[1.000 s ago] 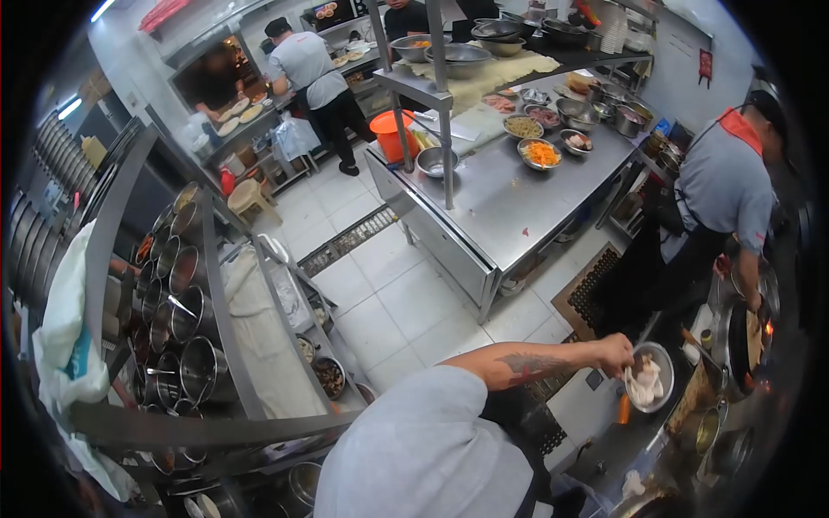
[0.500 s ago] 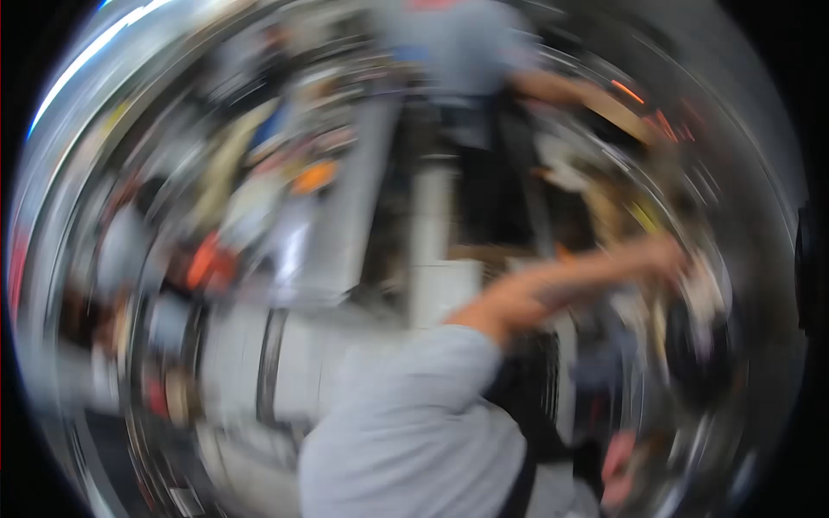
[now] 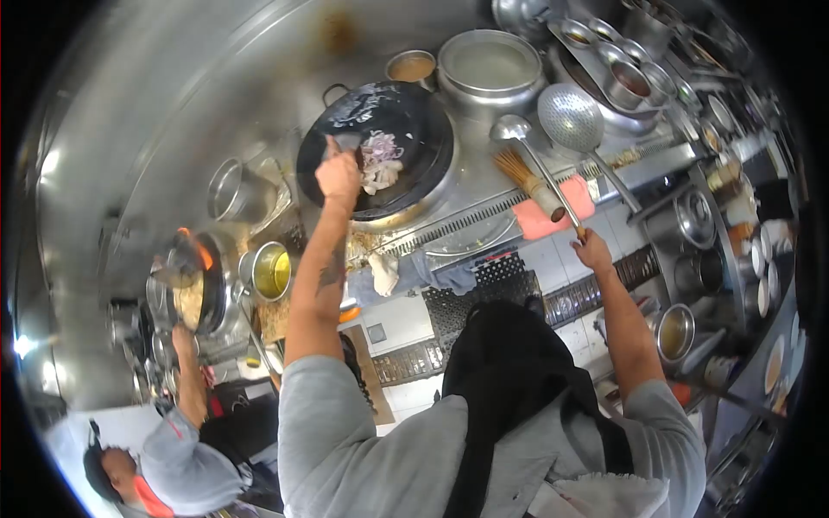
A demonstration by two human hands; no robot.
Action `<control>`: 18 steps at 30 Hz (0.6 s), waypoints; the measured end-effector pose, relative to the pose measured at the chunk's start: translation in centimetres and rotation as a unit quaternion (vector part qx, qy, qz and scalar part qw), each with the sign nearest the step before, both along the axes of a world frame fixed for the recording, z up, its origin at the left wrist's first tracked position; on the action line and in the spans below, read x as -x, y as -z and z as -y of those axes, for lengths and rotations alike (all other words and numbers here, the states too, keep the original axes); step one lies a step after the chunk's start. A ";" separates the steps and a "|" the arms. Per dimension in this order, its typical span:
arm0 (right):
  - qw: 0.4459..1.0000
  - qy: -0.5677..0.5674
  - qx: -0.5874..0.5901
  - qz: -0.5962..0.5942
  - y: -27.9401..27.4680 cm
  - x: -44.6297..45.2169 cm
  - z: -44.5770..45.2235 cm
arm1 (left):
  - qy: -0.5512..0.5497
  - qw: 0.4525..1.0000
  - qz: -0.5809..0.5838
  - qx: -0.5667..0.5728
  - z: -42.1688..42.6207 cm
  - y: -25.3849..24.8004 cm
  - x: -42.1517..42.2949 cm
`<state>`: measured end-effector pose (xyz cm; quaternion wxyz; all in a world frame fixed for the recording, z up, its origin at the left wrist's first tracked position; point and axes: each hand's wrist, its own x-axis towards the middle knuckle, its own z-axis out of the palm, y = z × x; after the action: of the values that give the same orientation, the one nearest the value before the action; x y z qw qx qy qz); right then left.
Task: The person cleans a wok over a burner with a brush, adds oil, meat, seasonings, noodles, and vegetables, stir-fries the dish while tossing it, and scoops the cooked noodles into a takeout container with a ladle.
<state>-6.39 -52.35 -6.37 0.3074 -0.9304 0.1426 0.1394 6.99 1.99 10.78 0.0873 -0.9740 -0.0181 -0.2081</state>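
Note:
Over the near left part of the black wok (image 3: 420, 129), my left hand (image 3: 338, 177) is closed around a small greyish thing, too blurred to name. Purple onion slices (image 3: 378, 145) and pale meat pieces (image 3: 381, 176) lie in the wok beside it. My right hand (image 3: 592, 250) grips the wooden handle end of a metal ladle (image 3: 542, 169). The ladle's bowl rests on the steel stove top, next to a bamboo brush (image 3: 527, 180) and a perforated strainer (image 3: 570, 118).
A large lidded-looking pot (image 3: 490, 65) stands behind the wok. A pink cloth (image 3: 560, 207) lies at the stove's front edge. At left are a pot of yellow liquid (image 3: 271, 271) and a co-worker (image 3: 186, 457) reaching to another pan (image 3: 197, 289) near a flame.
The view has turned from the room to the stove. The metal bowl of pale meat no longer shows clearly; pale meat now lies in the wok. My right hand has come into view on the ladle.

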 end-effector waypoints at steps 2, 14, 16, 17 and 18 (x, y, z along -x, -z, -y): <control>0.994 -0.009 0.085 0.073 -0.7 0.0 -0.1 | 0.040 0.995 0.080 -0.033 -1.4 -1.9 -0.8; 0.946 0.123 -0.268 0.132 -14.8 8.7 -7.1 | 0.070 0.988 0.108 0.085 -6.8 3.6 1.0; 0.875 0.126 -0.467 0.025 -16.0 10.1 -5.9 | 0.070 0.945 0.295 0.123 -4.6 1.2 2.2; 0.797 0.137 -0.589 0.007 -15.1 10.8 -4.9 | -0.031 0.945 0.189 0.263 -8.4 6.0 -0.2; 0.714 0.232 -0.659 -0.038 -15.0 11.0 -4.3 | -0.068 0.964 0.152 0.209 -7.0 6.0 1.9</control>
<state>-17.39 -48.07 8.67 0.8599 -0.4234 0.2378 0.1575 5.12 8.95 4.81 -0.1079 -0.9240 -0.1409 -0.3387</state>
